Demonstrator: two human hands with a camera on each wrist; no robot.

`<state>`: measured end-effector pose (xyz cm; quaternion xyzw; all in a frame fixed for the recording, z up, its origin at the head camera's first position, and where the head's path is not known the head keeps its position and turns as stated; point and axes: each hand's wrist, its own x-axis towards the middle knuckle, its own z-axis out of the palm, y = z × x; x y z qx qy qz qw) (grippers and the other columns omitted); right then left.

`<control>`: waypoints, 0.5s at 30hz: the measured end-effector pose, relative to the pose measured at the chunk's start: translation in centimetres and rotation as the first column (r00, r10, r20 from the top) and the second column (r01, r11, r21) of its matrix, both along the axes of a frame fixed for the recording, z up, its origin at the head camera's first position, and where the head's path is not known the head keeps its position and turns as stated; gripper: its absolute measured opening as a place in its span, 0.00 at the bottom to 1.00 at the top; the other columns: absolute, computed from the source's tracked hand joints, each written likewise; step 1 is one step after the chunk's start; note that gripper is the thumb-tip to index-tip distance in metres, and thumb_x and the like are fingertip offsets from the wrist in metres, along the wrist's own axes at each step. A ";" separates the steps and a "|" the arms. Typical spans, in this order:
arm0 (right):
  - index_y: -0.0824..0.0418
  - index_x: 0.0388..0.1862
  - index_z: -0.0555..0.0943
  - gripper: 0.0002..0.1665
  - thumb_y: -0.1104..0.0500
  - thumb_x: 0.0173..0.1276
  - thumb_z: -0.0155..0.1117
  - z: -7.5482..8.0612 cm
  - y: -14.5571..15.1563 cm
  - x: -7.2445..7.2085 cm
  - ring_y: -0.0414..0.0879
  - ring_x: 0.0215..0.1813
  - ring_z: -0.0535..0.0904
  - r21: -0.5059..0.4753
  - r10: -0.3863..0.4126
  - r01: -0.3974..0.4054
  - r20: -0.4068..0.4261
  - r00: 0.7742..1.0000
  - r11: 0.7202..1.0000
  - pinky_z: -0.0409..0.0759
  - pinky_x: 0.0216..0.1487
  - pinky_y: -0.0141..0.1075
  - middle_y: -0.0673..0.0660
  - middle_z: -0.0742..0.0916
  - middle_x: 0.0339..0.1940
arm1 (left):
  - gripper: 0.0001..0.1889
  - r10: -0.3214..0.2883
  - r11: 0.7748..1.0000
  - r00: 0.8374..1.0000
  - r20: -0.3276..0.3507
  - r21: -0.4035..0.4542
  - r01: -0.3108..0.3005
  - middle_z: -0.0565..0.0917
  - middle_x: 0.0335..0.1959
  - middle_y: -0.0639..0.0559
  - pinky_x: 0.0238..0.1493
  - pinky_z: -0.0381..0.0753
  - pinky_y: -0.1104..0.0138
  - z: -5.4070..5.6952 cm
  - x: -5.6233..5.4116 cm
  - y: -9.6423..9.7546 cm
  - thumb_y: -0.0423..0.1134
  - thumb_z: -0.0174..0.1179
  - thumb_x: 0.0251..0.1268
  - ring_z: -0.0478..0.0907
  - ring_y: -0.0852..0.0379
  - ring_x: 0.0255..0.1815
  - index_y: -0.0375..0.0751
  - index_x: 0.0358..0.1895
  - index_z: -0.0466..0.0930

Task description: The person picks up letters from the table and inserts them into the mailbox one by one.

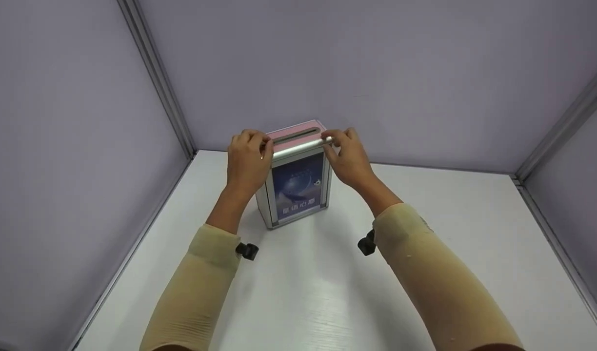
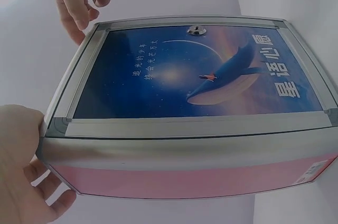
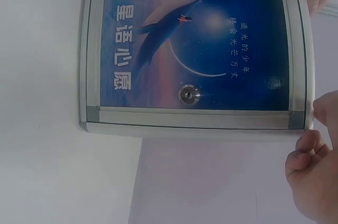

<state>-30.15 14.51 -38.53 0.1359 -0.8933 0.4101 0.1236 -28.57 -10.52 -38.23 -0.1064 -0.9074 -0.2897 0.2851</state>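
A suggestion box [image 1: 298,183] with silver metal edges stands upright on the white table, turned slightly. Its pink top carries a long slot [image 1: 297,136]. On the front is a blue poster [image 2: 211,71] with a whale and white Chinese characters, plus a round key lock [image 3: 189,94] near one side edge. My left hand [image 1: 247,158] grips the top left corner, fingers curled over the edge. At the top right corner my right hand [image 1: 349,158] pinches the rim, thumb on the front side and fingers above. Both palms stay off the poster.
Pale panel walls [image 1: 357,73] rise behind and on both sides, joined by grey metal posts [image 1: 157,73]. The box stands near the back edge of the white table [image 1: 298,292]. A small black wrist camera [image 1: 247,251] sits on the left sleeve, another [image 1: 367,243] on the right.
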 end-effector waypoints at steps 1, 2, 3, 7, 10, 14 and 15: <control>0.53 0.73 0.79 0.21 0.55 0.86 0.59 -0.1 0.2 0.0 0.46 0.41 0.70 -0.001 -0.003 0.003 -0.001 1.000 1.000 0.74 0.44 0.39 0.61 0.75 0.55 | 0.16 -0.002 1.000 1.000 0.003 -0.004 0.002 0.85 0.58 0.42 0.72 0.77 0.46 0.0 0.0 0.0 0.45 0.55 0.86 0.81 0.41 0.61 0.37 0.53 0.88; 0.53 0.74 0.78 0.22 0.55 0.86 0.59 -0.1 0.4 0.0 0.46 0.41 0.70 -0.001 -0.006 0.006 -0.002 1.000 1.000 0.74 0.43 0.39 0.60 0.75 0.54 | 0.17 -0.005 1.000 1.000 0.004 -0.009 0.005 0.85 0.58 0.42 0.71 0.78 0.47 -0.1 0.0 0.0 0.45 0.54 0.87 0.81 0.41 0.62 0.37 0.54 0.88; 0.52 0.75 0.77 0.23 0.56 0.85 0.59 -0.2 0.5 0.1 0.46 0.41 0.70 -0.002 -0.007 0.007 -0.002 1.000 1.000 0.74 0.43 0.39 0.60 0.75 0.54 | 0.17 -0.007 1.000 1.000 0.003 -0.014 0.007 0.85 0.58 0.42 0.70 0.79 0.48 -0.2 -0.1 0.0 0.45 0.54 0.87 0.81 0.41 0.62 0.37 0.54 0.88; 0.52 0.77 0.74 0.24 0.56 0.85 0.59 -0.4 1.1 0.2 0.47 0.40 0.71 0.009 -0.006 0.006 -0.007 1.000 1.000 0.75 0.43 0.40 0.62 0.77 0.53 | 0.19 0.000 0.998 1.000 -0.015 -0.058 -0.001 0.86 0.59 0.41 0.68 0.82 0.51 -0.3 -0.1 -0.2 0.46 0.51 0.88 0.81 0.41 0.63 0.37 0.55 0.89; 0.52 0.77 0.73 0.24 0.57 0.86 0.58 -0.4 1.6 0.4 0.47 0.40 0.72 0.021 -0.009 0.009 -0.005 1.000 1.000 0.75 0.42 0.40 0.61 0.77 0.51 | 0.20 0.016 0.995 0.999 -0.029 -0.099 -0.019 0.87 0.60 0.41 0.70 0.82 0.51 -0.2 0.1 -0.3 0.47 0.50 0.88 0.80 0.41 0.65 0.37 0.57 0.89; 0.53 0.75 0.73 0.22 0.56 0.86 0.57 -0.4 2.3 0.8 0.48 0.40 0.73 0.033 -0.008 0.006 0.050 0.999 0.999 0.76 0.41 0.41 0.57 0.78 0.46 | 0.20 0.054 0.986 0.997 -0.061 -0.154 -0.063 0.87 0.62 0.42 0.73 0.79 0.47 -0.3 0.3 -0.3 0.48 0.52 0.87 0.79 0.40 0.67 0.40 0.59 0.88; 0.54 0.74 0.74 0.22 0.56 0.87 0.57 -0.3 2.4 1.0 0.49 0.40 0.74 0.045 -0.001 -0.003 0.075 0.997 0.999 0.77 0.41 0.42 0.57 0.79 0.46 | 0.19 0.063 0.984 0.996 -0.070 -0.163 -0.074 0.87 0.62 0.43 0.72 0.78 0.47 -0.3 0.5 -0.2 0.48 0.52 0.87 0.79 0.40 0.67 0.41 0.60 0.88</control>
